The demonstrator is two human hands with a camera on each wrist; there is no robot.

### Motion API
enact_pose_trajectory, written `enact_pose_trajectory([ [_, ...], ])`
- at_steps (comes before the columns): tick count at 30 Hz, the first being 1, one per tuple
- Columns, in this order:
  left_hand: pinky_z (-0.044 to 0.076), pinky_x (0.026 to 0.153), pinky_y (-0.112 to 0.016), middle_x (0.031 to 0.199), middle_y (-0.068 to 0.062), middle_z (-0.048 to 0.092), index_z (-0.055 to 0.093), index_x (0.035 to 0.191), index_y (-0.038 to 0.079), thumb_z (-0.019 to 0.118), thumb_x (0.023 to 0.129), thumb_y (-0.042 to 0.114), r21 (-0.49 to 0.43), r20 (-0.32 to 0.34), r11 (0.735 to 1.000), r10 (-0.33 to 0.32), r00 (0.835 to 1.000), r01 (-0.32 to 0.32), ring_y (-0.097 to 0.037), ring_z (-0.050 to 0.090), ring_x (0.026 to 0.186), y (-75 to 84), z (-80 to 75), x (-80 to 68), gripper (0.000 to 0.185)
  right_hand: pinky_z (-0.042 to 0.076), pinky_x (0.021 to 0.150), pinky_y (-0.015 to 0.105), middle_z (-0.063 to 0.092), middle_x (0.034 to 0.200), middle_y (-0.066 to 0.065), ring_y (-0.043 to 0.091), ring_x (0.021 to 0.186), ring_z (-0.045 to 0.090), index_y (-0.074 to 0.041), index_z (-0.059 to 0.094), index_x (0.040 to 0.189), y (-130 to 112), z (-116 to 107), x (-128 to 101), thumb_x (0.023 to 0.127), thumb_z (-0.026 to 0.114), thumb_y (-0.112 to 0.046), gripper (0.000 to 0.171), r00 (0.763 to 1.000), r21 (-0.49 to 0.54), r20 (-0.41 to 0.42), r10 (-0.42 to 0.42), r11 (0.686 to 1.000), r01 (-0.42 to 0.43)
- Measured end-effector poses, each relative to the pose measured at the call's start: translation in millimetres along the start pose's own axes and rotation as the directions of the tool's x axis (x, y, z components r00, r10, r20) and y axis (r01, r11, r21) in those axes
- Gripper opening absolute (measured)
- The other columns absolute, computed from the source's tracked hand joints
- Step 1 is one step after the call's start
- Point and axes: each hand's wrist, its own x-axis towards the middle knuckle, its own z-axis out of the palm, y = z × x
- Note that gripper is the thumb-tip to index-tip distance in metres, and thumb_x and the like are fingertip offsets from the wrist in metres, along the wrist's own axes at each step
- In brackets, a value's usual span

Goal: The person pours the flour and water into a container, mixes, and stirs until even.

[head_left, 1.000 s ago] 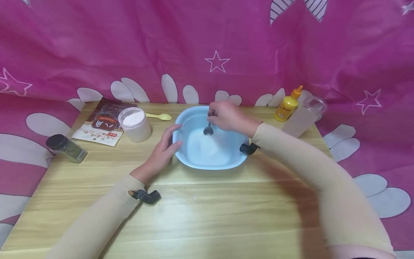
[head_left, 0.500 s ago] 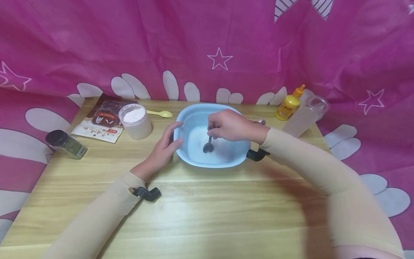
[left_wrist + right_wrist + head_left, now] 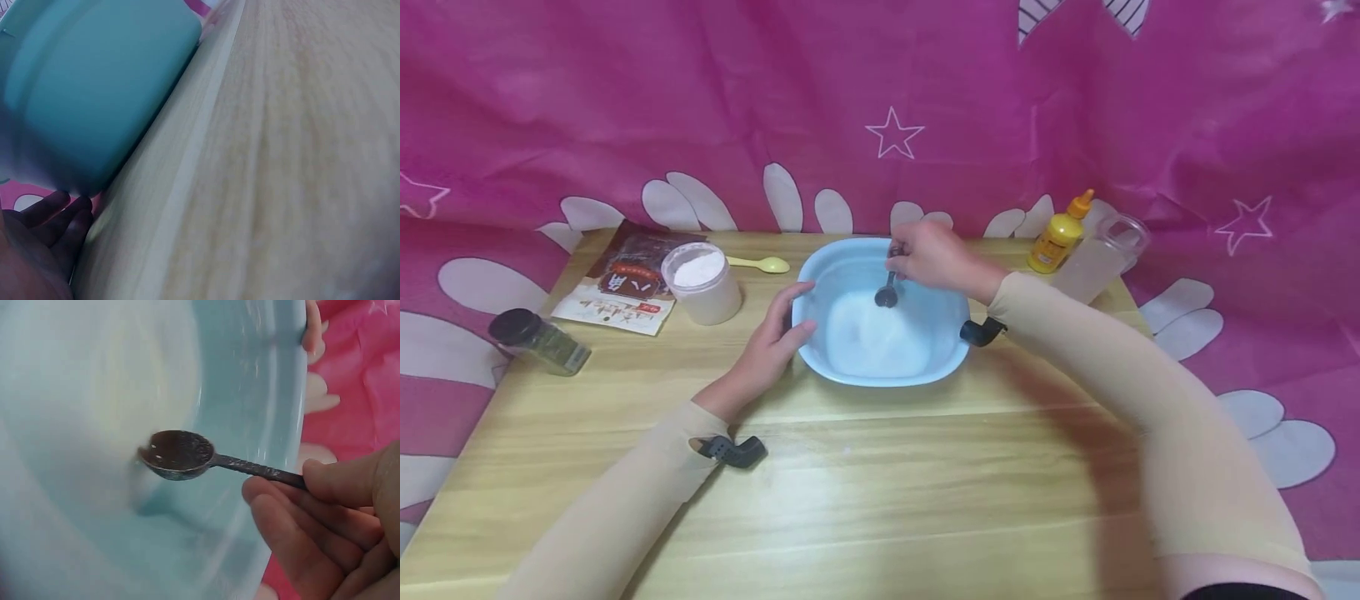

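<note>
While the left hand (image 3: 769,346) rested with relaxed fingers against the near-left wall of the blue basin (image 3: 951,367), the right hand (image 3: 928,257) had carried the dark metal spoon (image 3: 887,293) from the basin's middle, where it dipped half a second before, back toward the far rim. Its grip was a pinch of thumb and fingers on the handle, the bowl of the spoon hanging just above the white powder (image 3: 868,337). That back-and-forth suggested stirring in progress, with the basin steadied and sitting mid-table (image 3: 887,500). The basin and table had also slid a little in the head view, probably a head shift. From the left wrist only fingertips (image 3: 59,215) showed at the frame's edge beside the basin's outer wall. Motion blur smeared the powder in the right wrist view, so whether any liquid was mixed in could not be told.
</note>
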Motion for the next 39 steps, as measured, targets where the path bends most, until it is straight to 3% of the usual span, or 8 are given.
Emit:
enact_pose_trajectory([
  [5,0.054,0.114,-0.033,0.171,-0.027,0.041,0.036,0.17,0.015,0.057,0.114,0.017,-0.018,0.005,1.0,-0.003,1.0,0.003,-0.045,0.05,0.151,-1.3,-1.9,-2.0,0.059,0.054,0.067,0.033,0.08,0.088,0.0,0.016,0.081,0.072,-0.011,0.075,0.104,-20,11,-5,0.106,0.078,-0.016,0.007,0.993,0.03,0.096,-0.063,0.998,0.06],
  [11,0.05,0.119,-0.055,0.172,-0.025,0.039,0.035,0.171,0.017,0.056,0.115,0.015,-0.007,0.023,1.0,-0.026,0.999,0.026,-0.044,0.048,0.153,0.3,-3.3,0.0,0.06,0.054,0.068,0.033,0.08,0.084,-0.005,0.01,0.078,0.073,-0.014,0.076,0.099,-22,11,-25,0.105,0.078,-0.017,0.007,0.976,0.012,0.161,-0.145,0.989,0.145],
  [14,0.049,0.119,-0.061,0.173,-0.024,0.038,0.035,0.171,0.018,0.055,0.115,0.016,0.005,0.028,0.999,-0.032,0.999,0.031,-0.044,0.046,0.155,0.5,-4.3,0.8,0.06,0.055,0.066,0.032,0.08,0.082,-0.002,0.012,0.077,0.074,-0.011,0.076,0.099,-12,5,-28,0.104,0.077,-0.014,0.006,0.984,0.017,0.139,-0.11,0.994,0.109],
  [20,0.049,0.119,-0.061,0.175,-0.024,0.036,0.034,0.171,0.018,0.055,0.115,0.018,0.005,0.034,1.0,-0.028,0.999,0.028,-0.043,0.044,0.156,0.3,-4.3,1.7,0.06,0.054,0.069,0.033,0.08,0.084,0.005,0.017,0.078,0.076,-0.005,0.076,0.101,7,-5,-19,0.103,0.078,-0.012,0.008,1.0,-0.02,0.009,-0.006,1.0,0.006],
  [25,0.05,0.117,-0.061,0.173,-0.025,0.038,0.035,0.171,0.019,0.055,0.115,0.019,-0.011,0.02,0.999,-0.034,0.999,0.034,-0.042,0.046,0.155,-0.8,-3.4,-0.4,0.06,0.055,0.07,0.034,0.079,0.089,0.005,0.018,0.082,0.074,-0.006,0.074,0.105,0,-2,-4,0.105,0.077,-0.013,0.007,1.0,-0.043,-0.009,0.021,0.999,-0.022],
  [30,0.049,0.119,-0.061,0.173,-0.025,0.039,0.036,0.17,0.019,0.055,0.114,0.017,-0.004,0.001,1.0,-0.03,1.0,0.03,-0.042,0.046,0.155,-2.6,-3.8,-3.3,0.059,0.053,0.069,0.032,0.08,0.091,0.0,0.015,0.084,0.072,-0.01,0.075,0.106,-19,12,-1,0.107,0.075,-0.017,0.006,0.998,-0.032,0.047,-0.045,0.998,0.047],
  [35,0.049,0.119,-0.062,0.171,-0.027,0.04,0.035,0.17,0.017,0.056,0.114,0.015,-0.011,0.009,1.0,-0.016,1.0,0.016,-0.045,0.047,0.154,-2.2,-3.0,-2.4,0.06,0.053,0.068,0.032,0.081,0.085,-0.006,0.01,0.079,0.073,-0.014,0.076,0.1,-30,16,-18,0.105,0.077,-0.018,0.006,0.975,0.018,0.159,-0.155,0.988,0.154],
  [39,0.052,0.115,-0.063,0.171,-0.027,0.041,0.035,0.17,0.018,0.056,0.114,0.016,-0.003,0.016,1.0,-0.018,1.0,0.018,-0.046,0.049,0.152,-0.6,-3.0,-0.4,0.06,0.058,0.07,0.032,0.081,0.084,-0.005,0.014,0.083,0.079,-0.013,0.074,0.095,-26,8,-30,0.103,0.08,-0.013,0.01,0.96,0.065,0.222,-0.17,0.985,0.16],
])
